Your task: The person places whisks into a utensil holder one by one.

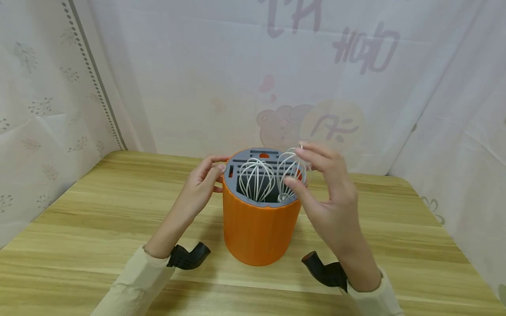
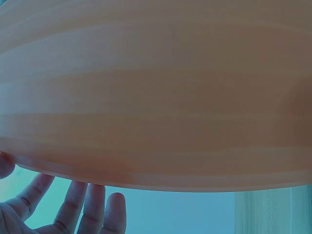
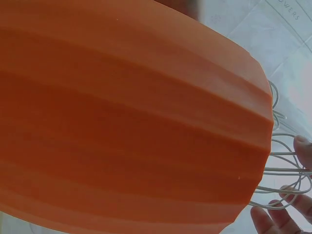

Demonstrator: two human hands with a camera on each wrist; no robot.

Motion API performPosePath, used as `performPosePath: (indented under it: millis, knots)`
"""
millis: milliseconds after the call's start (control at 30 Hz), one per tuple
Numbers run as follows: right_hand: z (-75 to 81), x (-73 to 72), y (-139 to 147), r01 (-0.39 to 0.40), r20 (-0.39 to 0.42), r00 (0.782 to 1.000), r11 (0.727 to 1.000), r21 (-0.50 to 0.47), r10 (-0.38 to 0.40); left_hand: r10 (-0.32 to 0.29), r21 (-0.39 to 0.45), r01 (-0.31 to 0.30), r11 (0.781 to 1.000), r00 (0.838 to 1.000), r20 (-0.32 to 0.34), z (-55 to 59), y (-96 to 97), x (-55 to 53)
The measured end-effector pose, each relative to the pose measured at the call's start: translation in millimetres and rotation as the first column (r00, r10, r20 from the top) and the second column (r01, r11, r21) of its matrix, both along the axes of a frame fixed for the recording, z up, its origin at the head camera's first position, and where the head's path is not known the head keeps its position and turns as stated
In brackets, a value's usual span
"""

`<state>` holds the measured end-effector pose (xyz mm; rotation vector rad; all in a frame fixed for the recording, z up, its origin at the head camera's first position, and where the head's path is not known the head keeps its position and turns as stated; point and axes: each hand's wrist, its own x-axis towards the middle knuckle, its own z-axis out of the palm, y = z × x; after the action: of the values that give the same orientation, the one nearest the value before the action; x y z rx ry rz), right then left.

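Observation:
An orange ribbed utensil holder (image 1: 261,232) with a grey slotted top (image 1: 247,154) stands on the table. Two wire whisks sit in its large opening, wire ends up, their handles hidden inside. My left hand (image 1: 199,182) rests against the holder's left rim, thumb at the top edge and fingers along the side; in the left wrist view its fingers (image 2: 92,209) look fairly straight. With thumb and fingers, my right hand (image 1: 332,193) holds the wires of the right whisk (image 1: 290,169). The left whisk (image 1: 257,177) leans beside it, untouched.
The wooden table (image 1: 99,228) reaches around the holder on all sides. Behind it hangs a pale printed curtain (image 1: 189,87), with more patterned cloth (image 1: 39,109) on the left. Black wrist mounts (image 1: 189,256) are strapped at both sleeves.

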<state>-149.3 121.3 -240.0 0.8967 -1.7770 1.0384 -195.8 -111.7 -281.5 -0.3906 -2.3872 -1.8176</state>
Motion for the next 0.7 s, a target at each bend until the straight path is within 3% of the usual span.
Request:
performPosePath:
  millis: [700]
  knots:
    - [-7.7, -3.7, -0.5, 0.041, 0.134, 0.989, 0.979, 0.198, -0.068, 0.002, -0.003, -0.002, 1.000, 1.000, -0.010, 0.1, -0.9, 0.5]
